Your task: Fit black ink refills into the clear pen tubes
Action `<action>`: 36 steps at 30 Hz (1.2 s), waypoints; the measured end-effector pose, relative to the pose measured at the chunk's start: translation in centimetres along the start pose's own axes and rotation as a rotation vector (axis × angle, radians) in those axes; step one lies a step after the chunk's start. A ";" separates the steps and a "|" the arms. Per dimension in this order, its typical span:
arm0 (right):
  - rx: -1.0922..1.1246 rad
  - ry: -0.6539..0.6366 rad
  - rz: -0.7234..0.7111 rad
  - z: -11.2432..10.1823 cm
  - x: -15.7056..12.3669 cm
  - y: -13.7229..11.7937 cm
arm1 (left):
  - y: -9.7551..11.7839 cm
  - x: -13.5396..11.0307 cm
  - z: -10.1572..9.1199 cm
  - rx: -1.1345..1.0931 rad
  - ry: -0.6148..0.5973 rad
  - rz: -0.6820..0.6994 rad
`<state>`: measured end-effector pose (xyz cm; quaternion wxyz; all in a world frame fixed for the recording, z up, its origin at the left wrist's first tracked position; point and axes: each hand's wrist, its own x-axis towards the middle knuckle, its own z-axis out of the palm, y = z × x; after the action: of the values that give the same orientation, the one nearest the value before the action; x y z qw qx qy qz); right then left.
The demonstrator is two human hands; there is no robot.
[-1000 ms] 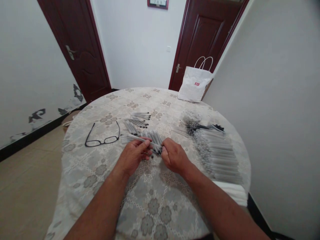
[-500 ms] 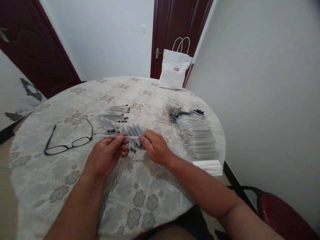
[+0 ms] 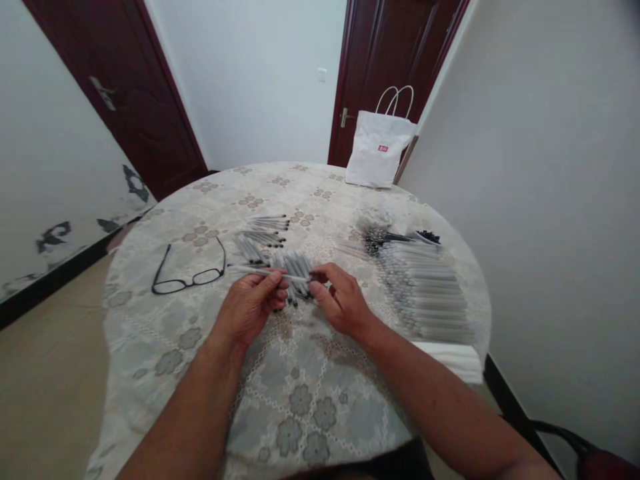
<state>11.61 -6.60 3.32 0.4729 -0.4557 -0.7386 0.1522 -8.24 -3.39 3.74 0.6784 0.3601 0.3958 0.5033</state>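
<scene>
A slim, pale pen-like tube (image 3: 295, 277) lies nearly level across both hands, above a pile of similar tubes. My left hand (image 3: 253, 297) is closed on it, with the thumb pressing it against the fingers and its left end sticking out. At the tube's right end, the thumb and forefinger of my right hand (image 3: 343, 297) close around the tip, which looks dark; the exact contact is too small to make out. Beneath and beyond the hands lies the pile of dark-tipped tubes (image 3: 290, 263), with smaller bunches (image 3: 263, 237) behind it to the left.
Eyeglasses (image 3: 190, 283) rest on the patterned tablecloth (image 3: 170, 320) at left. At right lie a large stack of clear tubes (image 3: 425, 287), thin black-ended pieces (image 3: 387, 239) and a folded white item (image 3: 450, 360). A white paper bag (image 3: 380, 150) stands at the back.
The view has swung left, so everything sits further right in the picture. My right thumb and forefinger have loosened a little at the tube's end; my left hand keeps its hold.
</scene>
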 end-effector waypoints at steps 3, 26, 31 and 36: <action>-0.063 -0.067 0.071 0.0 0.1 -0.1 | -0.4 0.0 -0.1 0.026 -0.025 0.005; 0.038 -0.045 0.130 0.4 -0.2 0.5 | -0.8 0.2 -0.7 0.022 -0.027 0.019; 0.067 -0.055 0.171 0.5 -0.3 0.4 | -0.7 0.2 -0.6 0.023 -0.033 0.019; -0.003 -0.093 0.171 0.5 -0.2 0.8 | -0.7 0.1 -0.4 0.021 -0.043 0.015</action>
<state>11.64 -6.21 2.47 0.4227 -0.5103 -0.7183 0.2119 -8.37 -3.43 2.96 0.6792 0.3810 0.3836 0.4964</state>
